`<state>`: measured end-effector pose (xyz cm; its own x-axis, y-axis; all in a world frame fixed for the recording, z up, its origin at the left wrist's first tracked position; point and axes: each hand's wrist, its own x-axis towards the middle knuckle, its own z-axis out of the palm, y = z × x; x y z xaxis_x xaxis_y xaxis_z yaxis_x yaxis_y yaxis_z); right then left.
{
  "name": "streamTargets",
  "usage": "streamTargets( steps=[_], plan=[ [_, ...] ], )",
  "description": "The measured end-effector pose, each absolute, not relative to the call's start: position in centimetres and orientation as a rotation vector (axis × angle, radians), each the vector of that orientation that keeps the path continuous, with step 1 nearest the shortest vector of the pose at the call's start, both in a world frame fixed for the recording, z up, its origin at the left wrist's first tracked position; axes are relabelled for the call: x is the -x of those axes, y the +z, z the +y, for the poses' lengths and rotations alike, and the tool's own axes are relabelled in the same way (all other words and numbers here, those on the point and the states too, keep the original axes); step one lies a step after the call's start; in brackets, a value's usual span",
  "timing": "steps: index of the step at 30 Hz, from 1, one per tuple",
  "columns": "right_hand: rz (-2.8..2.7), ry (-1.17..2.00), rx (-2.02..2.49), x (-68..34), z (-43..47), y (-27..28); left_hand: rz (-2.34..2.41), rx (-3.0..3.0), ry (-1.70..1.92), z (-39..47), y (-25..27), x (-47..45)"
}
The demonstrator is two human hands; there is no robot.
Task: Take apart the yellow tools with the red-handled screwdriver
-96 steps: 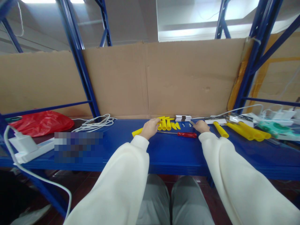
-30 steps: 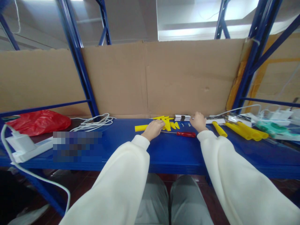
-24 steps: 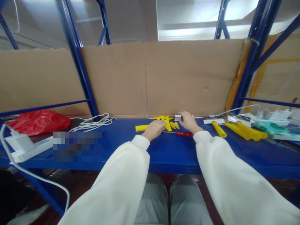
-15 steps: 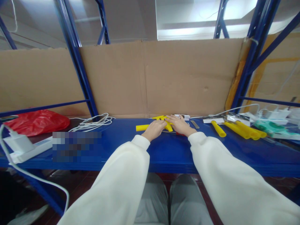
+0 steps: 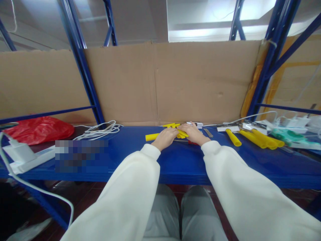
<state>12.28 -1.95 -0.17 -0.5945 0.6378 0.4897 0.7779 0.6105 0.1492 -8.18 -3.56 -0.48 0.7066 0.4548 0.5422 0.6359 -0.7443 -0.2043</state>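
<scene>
At the back middle of the blue shelf, my left hand [image 5: 165, 138] and my right hand [image 5: 192, 133] are close together over a yellow plastic piece [image 5: 182, 135]. The fingers of both hands are bent round it and hide much of its shape. A yellow tube [image 5: 151, 137] lies just left of my left hand. Behind my fingers are more yellow strips [image 5: 168, 125]. Something red [image 5: 192, 143], mostly hidden, shows under my right wrist, with a thin rod [image 5: 180, 141] beside it.
Several yellow tubular handles [image 5: 233, 138] lie on the right. A small metal strip [image 5: 208, 133] sits near my right hand. To the left are a coiled white cable [image 5: 105, 130], a red plastic bag [image 5: 42, 130] and a white power strip [image 5: 37, 160]. Cardboard [image 5: 175, 83] stands behind.
The yellow piece between my hands has turned, and its lower end now points more to the right. Both hands stay in nearly the same place.
</scene>
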Motion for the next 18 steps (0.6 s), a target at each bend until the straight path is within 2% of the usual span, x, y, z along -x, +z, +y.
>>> streamTargets(
  steps=[10,18],
  plan=[
    [-2.295,-0.416,1.176,-12.4,-1.2,-0.4,-0.931,2.502,-0.618,-3.7,-0.2,8.1],
    [-1.834,-0.062,1.518,-13.1,-0.4,-0.1,-1.115,2.442,-0.717,-3.9,0.2,8.7]
  ],
)
